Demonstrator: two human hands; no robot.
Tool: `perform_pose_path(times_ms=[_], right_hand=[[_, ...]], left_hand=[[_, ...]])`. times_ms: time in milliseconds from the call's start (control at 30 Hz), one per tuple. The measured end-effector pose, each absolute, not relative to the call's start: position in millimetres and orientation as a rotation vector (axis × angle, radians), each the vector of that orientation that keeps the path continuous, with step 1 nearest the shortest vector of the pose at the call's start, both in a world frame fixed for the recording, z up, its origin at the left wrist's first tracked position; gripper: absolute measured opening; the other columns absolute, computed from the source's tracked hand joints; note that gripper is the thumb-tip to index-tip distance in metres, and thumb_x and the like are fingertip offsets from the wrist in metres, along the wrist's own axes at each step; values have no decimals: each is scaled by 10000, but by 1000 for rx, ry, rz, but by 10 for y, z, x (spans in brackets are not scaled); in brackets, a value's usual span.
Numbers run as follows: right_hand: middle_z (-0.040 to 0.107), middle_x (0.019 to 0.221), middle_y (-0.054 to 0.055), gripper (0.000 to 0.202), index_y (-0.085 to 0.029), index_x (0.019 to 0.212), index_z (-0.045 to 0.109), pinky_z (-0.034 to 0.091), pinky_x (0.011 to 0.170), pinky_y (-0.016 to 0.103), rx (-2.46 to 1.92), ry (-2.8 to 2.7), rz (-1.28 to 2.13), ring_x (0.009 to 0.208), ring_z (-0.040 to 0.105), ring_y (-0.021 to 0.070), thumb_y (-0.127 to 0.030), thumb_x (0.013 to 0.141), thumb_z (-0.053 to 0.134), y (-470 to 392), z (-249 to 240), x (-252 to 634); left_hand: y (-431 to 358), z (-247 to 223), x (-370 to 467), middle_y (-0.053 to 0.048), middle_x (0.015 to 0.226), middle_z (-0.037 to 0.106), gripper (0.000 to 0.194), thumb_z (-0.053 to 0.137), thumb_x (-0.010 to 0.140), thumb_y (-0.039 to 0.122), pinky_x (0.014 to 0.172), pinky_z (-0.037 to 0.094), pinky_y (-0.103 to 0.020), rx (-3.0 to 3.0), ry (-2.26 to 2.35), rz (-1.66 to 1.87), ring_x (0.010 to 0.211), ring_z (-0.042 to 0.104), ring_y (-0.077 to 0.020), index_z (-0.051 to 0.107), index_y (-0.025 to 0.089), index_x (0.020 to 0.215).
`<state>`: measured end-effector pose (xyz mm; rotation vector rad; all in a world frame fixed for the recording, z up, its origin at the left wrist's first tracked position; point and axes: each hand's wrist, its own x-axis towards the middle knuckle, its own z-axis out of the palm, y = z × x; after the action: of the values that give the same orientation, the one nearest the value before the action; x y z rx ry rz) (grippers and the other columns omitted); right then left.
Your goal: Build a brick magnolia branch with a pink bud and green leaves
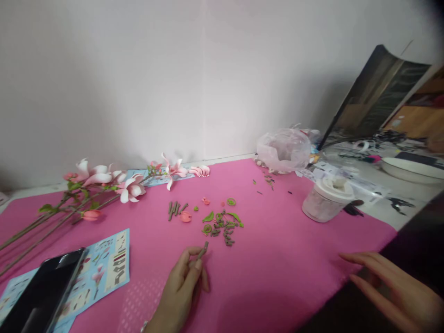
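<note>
Bare pink cloth (pixel 274 240) lies open up to the lidded tub (pixel 328 200).

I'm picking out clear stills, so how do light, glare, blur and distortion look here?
Head view: soft light, with faint shadows on the wall; pale glare on the black phone; fine detail smeared on the instruction sheet; the right hand soft-edged; the upper-right corner dark; the tall glossy panel bowed, probably by the wide lens.
</note>
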<state>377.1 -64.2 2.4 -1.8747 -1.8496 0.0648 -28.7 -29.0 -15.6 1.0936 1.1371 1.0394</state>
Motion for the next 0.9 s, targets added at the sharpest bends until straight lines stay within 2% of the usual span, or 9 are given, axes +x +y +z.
perform_pose_path(times_ms=[67, 200, 300, 600, 800, 900], right_hand=[[669, 1030, 114, 285, -295, 1033, 636, 508, 779, 416, -1774, -2020, 82, 895, 645, 274, -435, 794, 571, -499, 89, 3481], [667, 900, 81, 219, -241, 949, 654, 494, 738, 358, -1498, -2311, 196, 820, 629, 215, -276, 892, 446, -151, 191, 2704], [638, 838, 70, 224, -199, 889, 661, 451, 721, 326, -1446, -2390, 195, 781, 595, 193, -204, 901, 438, 150, 200, 2237], [602, 774, 38, 204, -162, 766, 665, 379, 659, 244, -1475, -2407, 201, 723, 557, 150, -116, 850, 485, 729, 62, 1802], [587, 710, 32, 182, -153, 669, 627, 348, 620, 252, -1479, -2402, 224, 662, 528, 151, -153, 824, 532, 802, 68, 1816], [586, 722, 29, 188, -158, 701, 584, 361, 619, 253, -1443, -2353, 251, 662, 523, 149, -163, 858, 481, 763, 159, 1759]], left_hand=[[-286, -149, -282, 65, 509, 525, 316, 444, 880, 474, 401, 156, -214, 1090, 1117, 1052, 373, 305, -76, 453, 188, 1012], [-279, -146, -283, 60, 514, 521, 308, 433, 885, 469, 399, 159, -220, 1104, 1119, 1056, 378, 301, -77, 462, 181, 991], [-268, -161, -296, 58, 513, 523, 306, 424, 889, 465, 399, 171, -220, 1126, 1122, 1052, 383, 316, -81, 457, 183, 1001], [-220, -220, -306, 74, 486, 515, 315, 411, 889, 477, 393, 161, -225, 1117, 1094, 1038, 343, 282, -76, 448, 186, 1003], [-227, -207, -308, 76, 496, 512, 283, 413, 897, 455, 415, 172, -232, 1118, 1097, 1042, 357, 291, -78, 452, 193, 995], [-237, -195, -304, 78, 500, 510, 243, 413, 906, 417, 425, 179, -233, 1109, 1074, 1048, 361, 287, -75, 453, 192, 987]])
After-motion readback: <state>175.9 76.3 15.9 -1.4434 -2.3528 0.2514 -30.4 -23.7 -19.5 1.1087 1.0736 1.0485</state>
